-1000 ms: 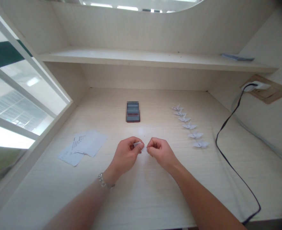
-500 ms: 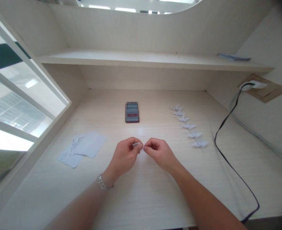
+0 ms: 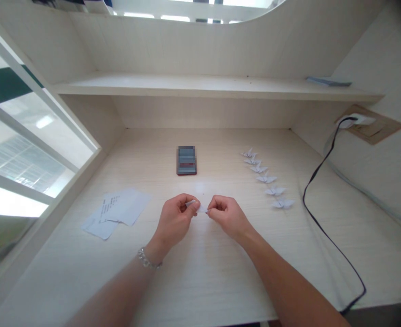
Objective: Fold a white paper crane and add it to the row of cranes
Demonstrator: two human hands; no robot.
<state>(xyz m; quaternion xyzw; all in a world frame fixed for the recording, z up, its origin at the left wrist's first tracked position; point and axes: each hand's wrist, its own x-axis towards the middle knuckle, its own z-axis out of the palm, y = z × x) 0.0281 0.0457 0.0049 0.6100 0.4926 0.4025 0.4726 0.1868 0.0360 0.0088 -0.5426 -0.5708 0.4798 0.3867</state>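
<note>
White paper, a tiny folded piece, is between the left hand and the right hand, over the middle of the bench; I cannot tell if it touches the bench. I think it is very light, and thin enough to crease or tear if someone pulls hard. It should not be slippery, but there is little to grip, so its ends are the best places to hold, with gentle fingertips. It looks pale and small, and fingers hide a lot of it, so I cannot see its whole shape. The left hand is curled, thumb and finger squeezed on one end. The right hand is curled too, finger and thumb pinched on the other end. Six little paper birds sit in a row on the right, two sheets overlap on the left, and a dark, blurry block lies farther back.
</note>
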